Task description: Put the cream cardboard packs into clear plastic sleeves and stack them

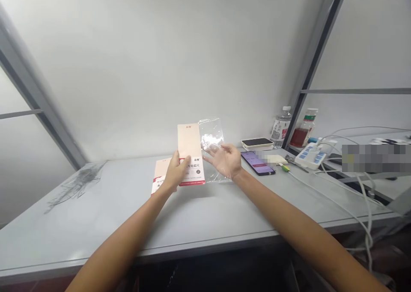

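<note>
My left hand (177, 168) is closed on the lower left of a tall pale pink packet (189, 140) with red and black printing, thumb on its front. A clear plastic bag (212, 131) stands out from the packet's right side; I cannot tell whether the two are joined. Against this bag lies my right hand (228, 160), its fingers spread and showing through the film, pointing left toward the packet. A second pink printed packet (160, 170) rests on the desk, partly covered by my left hand and wrist.
The grey desk (105, 215) meets a white wall. At right are a lit phone (258, 162), another phone on a white box (257, 144), a water bottle (281, 127), a jar of red liquid (303, 129), scissors (295, 162), a power strip (311, 156) and cables. A dark smudge (77, 183) marks the left.
</note>
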A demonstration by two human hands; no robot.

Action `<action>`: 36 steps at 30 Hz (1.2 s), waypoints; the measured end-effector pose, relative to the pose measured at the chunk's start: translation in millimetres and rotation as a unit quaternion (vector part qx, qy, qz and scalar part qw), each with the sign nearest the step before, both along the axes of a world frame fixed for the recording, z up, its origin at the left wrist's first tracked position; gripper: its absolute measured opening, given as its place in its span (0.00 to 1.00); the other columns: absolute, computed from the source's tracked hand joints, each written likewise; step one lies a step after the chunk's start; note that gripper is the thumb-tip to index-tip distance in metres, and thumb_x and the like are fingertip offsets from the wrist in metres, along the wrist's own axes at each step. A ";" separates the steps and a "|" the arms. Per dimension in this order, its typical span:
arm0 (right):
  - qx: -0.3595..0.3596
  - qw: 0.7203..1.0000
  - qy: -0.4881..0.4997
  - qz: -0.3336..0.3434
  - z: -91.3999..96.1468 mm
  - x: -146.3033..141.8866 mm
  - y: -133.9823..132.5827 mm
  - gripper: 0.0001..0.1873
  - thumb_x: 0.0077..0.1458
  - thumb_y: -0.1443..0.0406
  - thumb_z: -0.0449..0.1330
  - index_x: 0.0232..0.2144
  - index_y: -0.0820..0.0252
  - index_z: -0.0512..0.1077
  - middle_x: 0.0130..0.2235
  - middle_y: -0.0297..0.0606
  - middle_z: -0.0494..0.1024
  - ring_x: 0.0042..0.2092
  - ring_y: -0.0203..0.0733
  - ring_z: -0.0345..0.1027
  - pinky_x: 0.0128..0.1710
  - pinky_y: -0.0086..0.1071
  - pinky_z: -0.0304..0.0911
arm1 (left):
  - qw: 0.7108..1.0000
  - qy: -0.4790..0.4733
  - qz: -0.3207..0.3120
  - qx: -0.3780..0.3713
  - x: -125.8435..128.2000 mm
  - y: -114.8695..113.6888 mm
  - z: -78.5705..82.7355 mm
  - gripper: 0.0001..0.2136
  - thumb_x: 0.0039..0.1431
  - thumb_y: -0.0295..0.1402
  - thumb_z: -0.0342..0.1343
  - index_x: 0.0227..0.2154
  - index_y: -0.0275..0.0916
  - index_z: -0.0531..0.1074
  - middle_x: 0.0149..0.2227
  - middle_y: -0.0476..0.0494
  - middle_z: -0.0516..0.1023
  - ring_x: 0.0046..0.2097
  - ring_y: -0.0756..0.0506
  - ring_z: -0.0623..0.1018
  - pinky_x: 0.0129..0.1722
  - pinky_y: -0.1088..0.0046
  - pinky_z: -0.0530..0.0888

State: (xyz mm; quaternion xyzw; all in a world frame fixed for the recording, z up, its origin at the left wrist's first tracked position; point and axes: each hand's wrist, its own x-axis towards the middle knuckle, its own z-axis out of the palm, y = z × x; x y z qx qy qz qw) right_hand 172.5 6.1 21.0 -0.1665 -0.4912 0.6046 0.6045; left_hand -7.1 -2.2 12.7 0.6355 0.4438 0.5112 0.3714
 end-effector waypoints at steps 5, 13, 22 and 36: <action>-0.021 0.999 0.024 -0.015 0.5 -0.2 -1.1 0.16 0.47 0.60 0.46 0.39 0.53 0.66 0.44 0.37 0.73 0.49 0.46 0.64 0.44 0.45 0.64 | 1.000 -0.023 0.012 -0.015 3.8 -5.0 3.2 0.21 0.53 0.40 0.50 0.49 0.41 0.63 0.41 0.43 0.75 0.42 0.43 0.75 0.38 0.67 0.72; -0.020 0.989 0.122 0.082 -1.7 1.0 3.3 0.23 0.46 0.64 0.47 0.46 0.50 0.67 0.51 0.34 0.70 0.47 0.47 0.65 0.42 0.46 0.64 | 0.999 -0.032 0.006 -0.037 4.5 -7.1 6.0 0.19 0.52 0.39 0.51 0.46 0.38 0.66 0.34 0.44 0.77 0.32 0.46 0.76 0.33 0.69 0.73; -0.019 0.990 0.115 0.081 -0.7 0.8 2.1 0.24 0.46 0.65 0.47 0.47 0.50 0.68 0.52 0.34 0.69 0.48 0.47 0.65 0.42 0.44 0.64 | 0.999 -0.034 0.001 -0.038 3.3 -7.3 6.4 0.21 0.51 0.39 0.51 0.49 0.39 0.65 0.31 0.45 0.77 0.29 0.47 0.75 0.31 0.70 0.72; -0.045 0.988 0.112 0.091 1.4 3.4 1.9 0.21 0.47 0.64 0.46 0.45 0.54 0.66 0.47 0.38 0.72 0.41 0.44 0.67 0.40 0.45 0.64 | 0.998 -0.045 -0.028 -0.035 0.2 -5.6 5.5 0.22 0.51 0.40 0.52 0.49 0.39 0.64 0.36 0.43 0.76 0.32 0.46 0.76 0.30 0.70 0.73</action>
